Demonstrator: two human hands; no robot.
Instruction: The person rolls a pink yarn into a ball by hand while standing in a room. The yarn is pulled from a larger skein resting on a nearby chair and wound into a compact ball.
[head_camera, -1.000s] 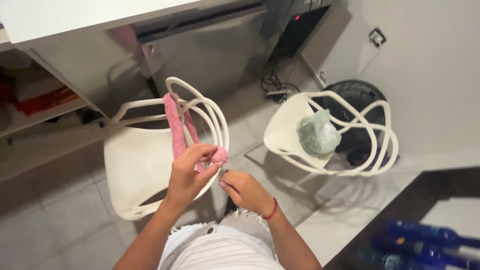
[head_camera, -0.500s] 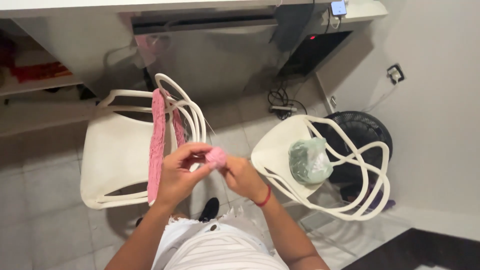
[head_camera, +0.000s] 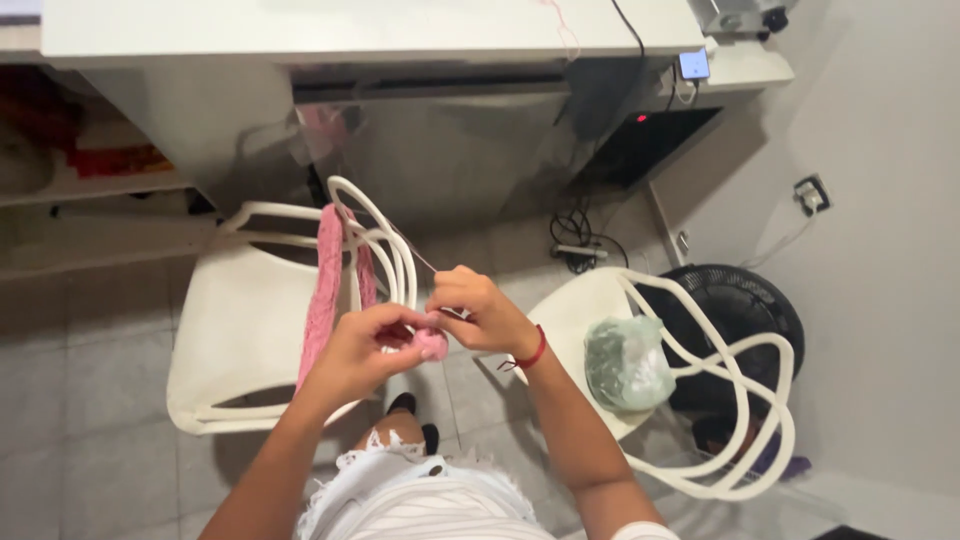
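My left hand (head_camera: 368, 346) pinches a small pink knitted piece (head_camera: 432, 344) in front of my lap. My right hand (head_camera: 478, 310), with a red cord at the wrist, grips a thin needle or hook (head_camera: 420, 258) whose shaft points up and left from the fingers. Both hands meet at the pink piece. A long pink knitted strip (head_camera: 326, 290) hangs over the looped back of a white chair (head_camera: 230, 340) just left of my hands.
A second white looped chair (head_camera: 740, 400) at the right holds a pale green plastic bag (head_camera: 626, 364). A black floor fan (head_camera: 738, 310) stands behind it. A white desk (head_camera: 350, 30) runs along the top, with cables and a power strip (head_camera: 580, 250) on the tiled floor.
The view has tilted and shifted, so chairs and hands sit lower and further right in the picture. My right hand has risen above the pink piece; the thin needle now shows.
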